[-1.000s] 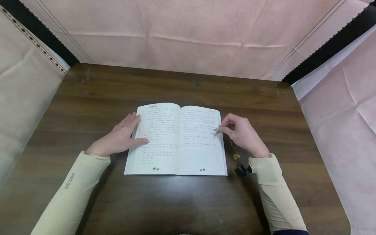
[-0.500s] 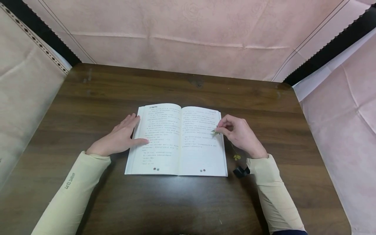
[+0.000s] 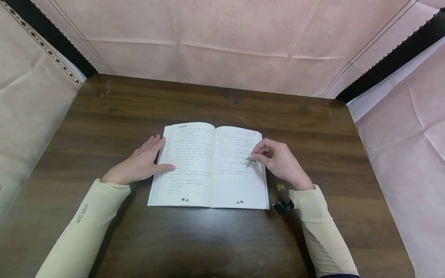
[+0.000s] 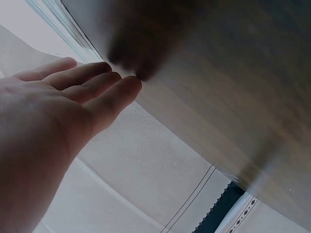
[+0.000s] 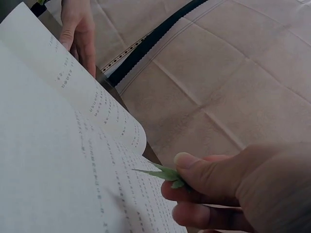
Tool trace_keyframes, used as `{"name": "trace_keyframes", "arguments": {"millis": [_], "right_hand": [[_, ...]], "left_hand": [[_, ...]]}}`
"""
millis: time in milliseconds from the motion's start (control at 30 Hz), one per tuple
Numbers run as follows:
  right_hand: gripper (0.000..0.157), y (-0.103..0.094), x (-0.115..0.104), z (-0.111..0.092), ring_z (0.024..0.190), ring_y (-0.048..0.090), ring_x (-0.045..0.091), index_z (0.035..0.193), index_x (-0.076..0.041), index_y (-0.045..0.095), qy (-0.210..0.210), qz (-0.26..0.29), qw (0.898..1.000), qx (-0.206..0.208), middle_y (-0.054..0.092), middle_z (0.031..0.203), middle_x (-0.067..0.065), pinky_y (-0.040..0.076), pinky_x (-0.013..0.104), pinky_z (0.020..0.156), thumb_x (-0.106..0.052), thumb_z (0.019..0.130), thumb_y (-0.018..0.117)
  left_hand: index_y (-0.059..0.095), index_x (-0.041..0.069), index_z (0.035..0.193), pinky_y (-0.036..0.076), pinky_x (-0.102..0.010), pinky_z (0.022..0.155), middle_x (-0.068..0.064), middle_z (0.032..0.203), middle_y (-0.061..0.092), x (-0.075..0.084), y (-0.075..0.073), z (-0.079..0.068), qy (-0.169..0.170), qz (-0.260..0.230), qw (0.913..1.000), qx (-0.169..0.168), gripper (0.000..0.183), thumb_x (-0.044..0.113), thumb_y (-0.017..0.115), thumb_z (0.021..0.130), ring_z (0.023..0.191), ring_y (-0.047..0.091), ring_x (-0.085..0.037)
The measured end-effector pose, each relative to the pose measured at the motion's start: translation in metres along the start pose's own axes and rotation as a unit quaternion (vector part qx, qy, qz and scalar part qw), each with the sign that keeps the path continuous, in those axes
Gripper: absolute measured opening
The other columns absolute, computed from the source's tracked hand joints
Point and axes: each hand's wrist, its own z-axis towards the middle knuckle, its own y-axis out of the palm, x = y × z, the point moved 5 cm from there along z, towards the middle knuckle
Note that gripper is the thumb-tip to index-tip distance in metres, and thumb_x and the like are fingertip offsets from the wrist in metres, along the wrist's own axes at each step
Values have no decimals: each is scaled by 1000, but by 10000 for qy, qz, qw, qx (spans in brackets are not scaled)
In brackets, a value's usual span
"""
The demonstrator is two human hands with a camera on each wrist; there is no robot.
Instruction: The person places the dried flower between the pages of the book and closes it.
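An open book (image 3: 189,162) with printed pages lies on the table. My left hand (image 3: 139,162) rests at its left edge, fingers extended along the side and thumb on the left page. In the left wrist view, the left hand (image 4: 73,102) shows straight fingers beside the page edges. Over the right page, my right hand (image 3: 279,162) pinches a small green leafy sprig (image 5: 167,174) between thumb and index finger, its pointed leaves toward the text. A small yellow-green flower-like piece (image 3: 280,187) shows beside the right wrist.
The dark brown wooden table (image 3: 215,243) spreads around the book. A black device (image 3: 283,207) sits at the right cuff. Pale pink cloth (image 3: 222,34) hangs behind the table and at both sides.
My right hand has moved left over the right page with the green sprig. A thin stem earlier seen running toward the yellow-green piece is now mostly hidden. The left hand has stayed put.
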Motion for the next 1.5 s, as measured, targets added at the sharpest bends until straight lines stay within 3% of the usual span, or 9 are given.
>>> {"name": "trace_keyframes", "arguments": {"millis": [300,1500], "right_hand": [[15,6,2,-3,72,58,17,92,-23,68,56,87,9999,-69,68,81,-7,44,33,58,-19,82,80],[16,21,10,4,76,56,21,91,-19,66,138,88,9996,-229,65,82,-2,46,35,64,-18,82,79]], "left_hand": [[10,-1,154,8,-62,113,-21,161,4,2,4,3,83,-103,9999,-25,108,59,67,83,147,-2,-36],[9,-1,154,5,-63,112,-23,160,3,-2,0,-2,-209,45,9997,-68,112,60,68,82,147,-3,-38]]}}
